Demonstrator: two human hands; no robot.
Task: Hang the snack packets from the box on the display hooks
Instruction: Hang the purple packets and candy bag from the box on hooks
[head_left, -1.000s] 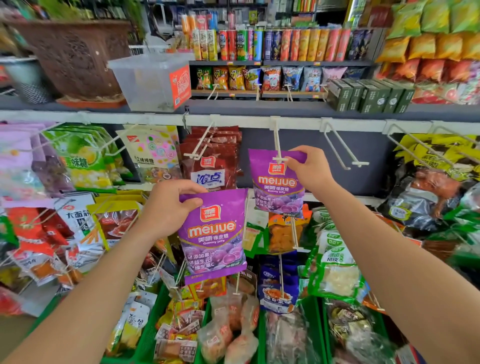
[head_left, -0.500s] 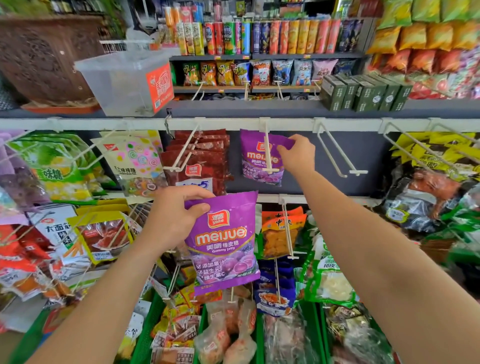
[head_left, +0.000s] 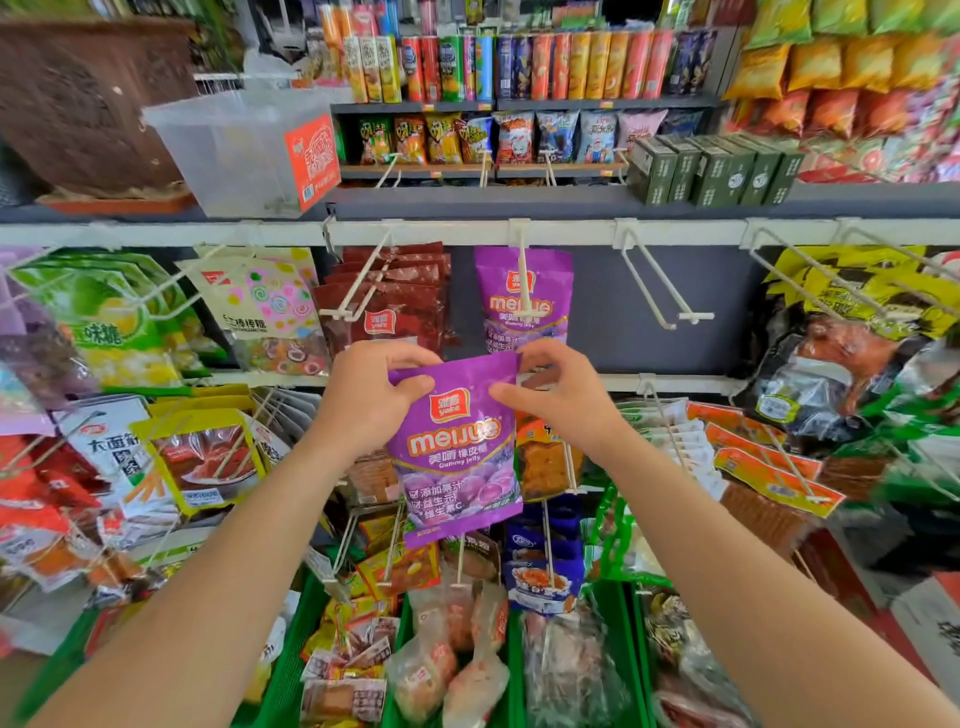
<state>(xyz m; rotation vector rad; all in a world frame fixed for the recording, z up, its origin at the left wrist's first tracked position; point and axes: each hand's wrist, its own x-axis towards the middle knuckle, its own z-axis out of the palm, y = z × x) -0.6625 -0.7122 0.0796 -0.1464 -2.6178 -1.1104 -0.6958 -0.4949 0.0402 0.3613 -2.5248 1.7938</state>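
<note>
A purple Meijue gummy packet (head_left: 457, 457) is held upright in front of the display. My left hand (head_left: 371, 397) grips its top left corner and my right hand (head_left: 558, 392) pinches its top right corner. Another purple packet (head_left: 522, 296) hangs at the back of a white hook (head_left: 524, 280) on the upper rail, just above my hands. To the right, a white hook (head_left: 660, 283) carries nothing. The box is not in view.
Dark red packets (head_left: 395, 301) fill the hook left of the purple one. Green, pastel and yellow packets hang further out on both sides. Lower hooks and green bins (head_left: 291, 665) hold more snacks below my arms. A shelf (head_left: 519, 200) above carries cans, chips and dark boxes.
My right hand let go of the hung purple packet and came down to the top right corner of the packet in my left hand. That packet rose toward the centre.
</note>
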